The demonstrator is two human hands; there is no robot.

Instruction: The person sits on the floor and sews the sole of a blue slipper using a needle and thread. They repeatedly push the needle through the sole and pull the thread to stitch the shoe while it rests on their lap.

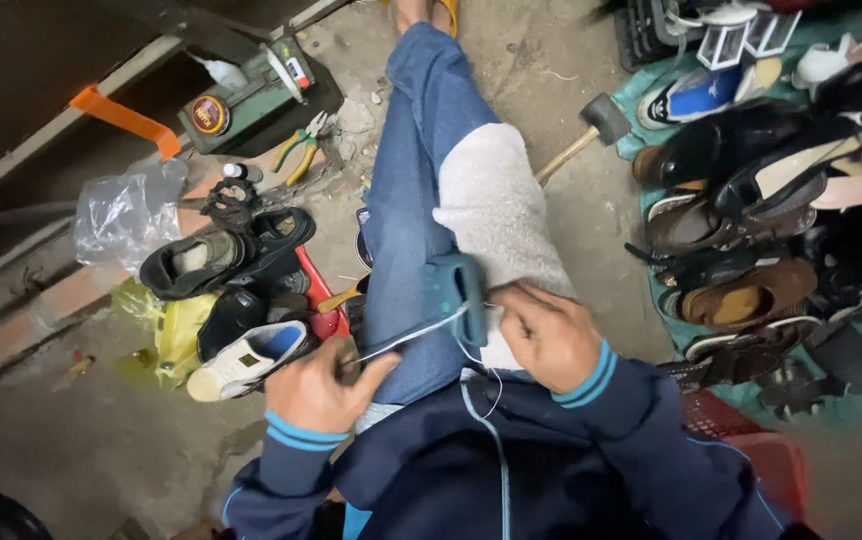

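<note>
Hands at work on a teal sandal [454, 290], frame centre.
Left hand [323, 385] grips a thread [421, 335] pulled taut; right hand [549, 335] is closed against the sandal, over a white cloth [496, 205].

Floor [101, 440]: rough grey concrete, dusty, dimly lit. Left: low wooden bench edge [41, 300], clear plastic bag [126, 215]. Right: teal mat [671, 85] bearing heaped worn shoes [751, 200].

I see a bare concrete floor [101, 450]. At nine o'clock a heap of shoes [236, 300] lies on it beside a crumpled plastic bag [126, 215], with green-handled pliers [301, 150] at eleven. At one o'clock a hammer [591, 128] lies just beside a teal mat [651, 90]; more footwear [761, 230] crowds the mat at three.
</note>
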